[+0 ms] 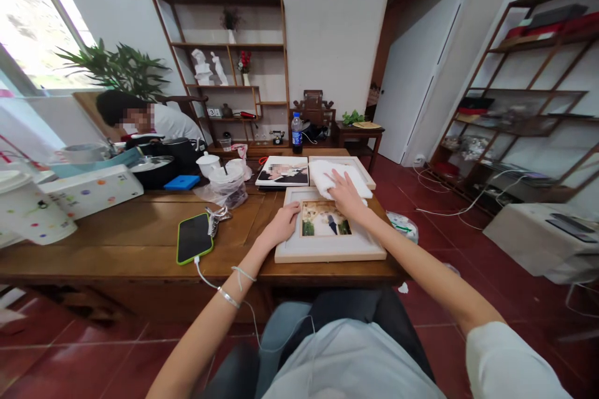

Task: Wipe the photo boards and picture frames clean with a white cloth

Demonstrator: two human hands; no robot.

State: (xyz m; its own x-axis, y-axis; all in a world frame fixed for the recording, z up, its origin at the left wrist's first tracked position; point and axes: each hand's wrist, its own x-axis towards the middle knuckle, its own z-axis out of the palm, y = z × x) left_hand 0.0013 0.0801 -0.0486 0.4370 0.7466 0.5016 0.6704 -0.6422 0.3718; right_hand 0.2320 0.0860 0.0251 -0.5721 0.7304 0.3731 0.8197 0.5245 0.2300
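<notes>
A white picture frame (327,250) with a photo in its middle lies flat on the wooden table (116,237) in front of me. My left hand (282,225) rests on the frame's left edge with its fingers curled over it. My right hand (345,194) lies flat, fingers stretched, on a folded white cloth (327,176) at the frame's far edge. Behind it lie a second white frame (362,169) under the cloth and a framed photo (283,171) to its left.
A phone in a green case (194,237) lies left of the frame, its cable hanging off the table. Cups, a plastic bag, white boxes, a blue bottle (296,132) and a seated person (154,120) are beyond. Shelves stand at the back and right.
</notes>
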